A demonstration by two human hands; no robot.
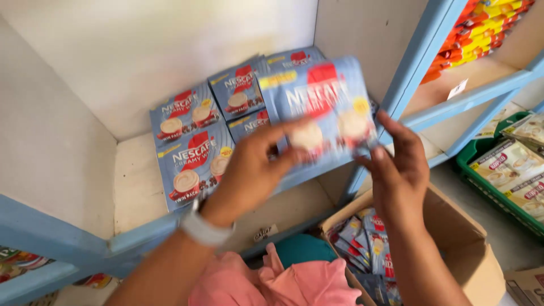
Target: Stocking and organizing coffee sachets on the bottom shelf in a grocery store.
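Note:
My left hand (252,170) and my right hand (396,164) both grip a blue sachet pack (317,99) printed with coffee cups, held up in front of a pale blue shelf (136,187). The left fingers pinch its lower middle, the right fingers its lower right corner. Behind it, several matching blue packs (192,147) lie on the shelf board in rows. A white band sits on my left wrist. Below my right forearm, an open cardboard box (453,238) holds more blue packs.
A green crate (481,181) with beige sachet packs stands at the right. An upper right shelf holds red and yellow packets (481,28). Pink cloth (283,283) lies at the bottom. White shelf walls enclose the compartment on the left and back.

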